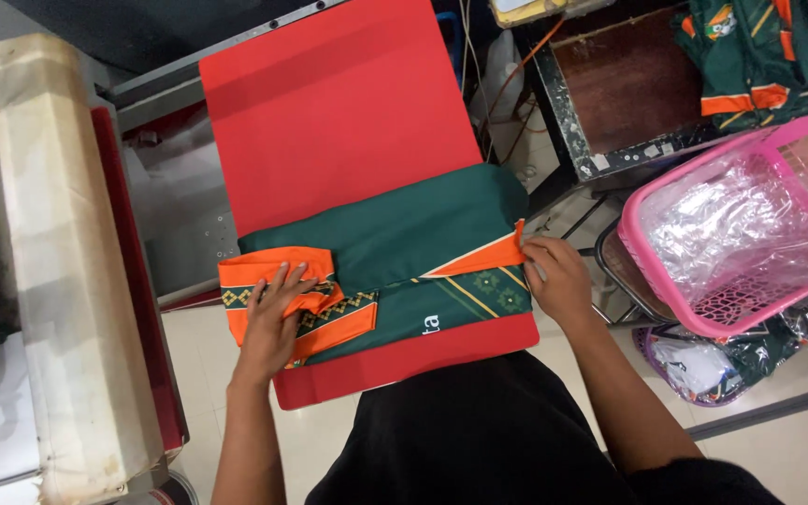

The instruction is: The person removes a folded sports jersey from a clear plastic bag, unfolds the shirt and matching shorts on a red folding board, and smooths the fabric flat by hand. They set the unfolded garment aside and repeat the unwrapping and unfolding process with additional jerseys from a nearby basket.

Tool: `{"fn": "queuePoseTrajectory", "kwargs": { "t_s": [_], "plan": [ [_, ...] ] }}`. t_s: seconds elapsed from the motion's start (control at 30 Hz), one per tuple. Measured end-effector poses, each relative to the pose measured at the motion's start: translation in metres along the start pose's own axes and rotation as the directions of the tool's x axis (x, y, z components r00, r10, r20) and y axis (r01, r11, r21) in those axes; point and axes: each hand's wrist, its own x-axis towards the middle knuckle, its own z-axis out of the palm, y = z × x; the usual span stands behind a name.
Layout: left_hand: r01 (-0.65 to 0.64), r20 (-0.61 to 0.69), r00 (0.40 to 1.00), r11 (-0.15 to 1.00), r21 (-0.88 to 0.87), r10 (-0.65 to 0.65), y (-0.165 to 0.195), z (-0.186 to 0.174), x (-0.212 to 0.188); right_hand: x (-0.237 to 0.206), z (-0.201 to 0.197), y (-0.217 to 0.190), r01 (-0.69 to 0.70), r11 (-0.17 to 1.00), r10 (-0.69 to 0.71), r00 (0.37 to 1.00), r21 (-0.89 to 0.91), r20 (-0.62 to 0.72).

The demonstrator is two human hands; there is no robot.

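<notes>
A dark green shirt (404, 234) with orange trim and patterned bands lies folded across the near part of a red pad (329, 103). My left hand (271, 323) rests flat on its orange sleeve at the left, fingers spread. At the shirt's right edge my right hand (554, 276) pinches the orange-trimmed fabric.
A pink basket (647, 271) with clear plastic bags stands at the right. More green and orange garments (759, 47) are piled at the top right on a dark table (619, 75). A long padded white machine part (58, 252) runs along the left.
</notes>
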Motion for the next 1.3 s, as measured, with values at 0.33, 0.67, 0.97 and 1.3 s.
{"fn": "queuePoseTrajectory", "kwargs": {
  "t_s": [0.33,0.67,0.97,1.3],
  "plan": [
    [0.011,0.085,0.996,0.970,0.244,-0.033,0.023,-0.009,0.000,-0.013,0.021,0.047,-0.352,0.773,0.301,0.936,0.528,0.183],
    [-0.294,-0.107,0.942,0.936,0.196,0.318,0.109,0.033,0.077,0.065,0.118,0.025,-0.803,-0.293,0.509,0.328,0.519,0.796],
    [-0.338,0.092,0.940,0.858,0.386,0.329,0.141,0.133,0.115,0.058,0.089,0.059,-0.442,-0.748,0.029,0.723,0.494,0.690],
    [-0.329,-0.049,0.944,0.916,-0.229,0.326,0.116,0.142,0.112,0.094,-0.040,0.054,-0.670,0.079,0.518,0.661,0.738,0.544]
  ]
}}
